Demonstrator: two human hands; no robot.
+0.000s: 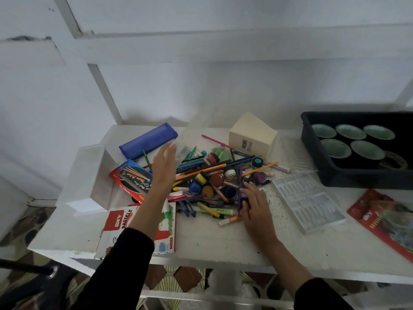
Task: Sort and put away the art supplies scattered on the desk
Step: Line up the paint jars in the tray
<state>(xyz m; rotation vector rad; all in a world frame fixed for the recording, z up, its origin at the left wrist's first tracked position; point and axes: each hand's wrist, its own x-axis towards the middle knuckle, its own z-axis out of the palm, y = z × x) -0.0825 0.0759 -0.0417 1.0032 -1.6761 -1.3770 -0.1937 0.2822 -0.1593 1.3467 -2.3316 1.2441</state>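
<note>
- Under my right fingers (pixel 250 191): pile of pencils, pens and paint pots (pixel 212 180); right hand (pixel 257 206) lies flat on its near edge, relaxed and gripping nothing I can see. I judge it steadies the heap.
- Just beyond my left fingertips (pixel 170 149): blue pencil case (pixel 148 139); left hand (pixel 163 171) is raised, straight-fingered and empty, probably reaching for it.

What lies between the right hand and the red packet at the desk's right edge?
Head view: a clear plastic tray lies flat on the desk between right hand and red packet.
</note>
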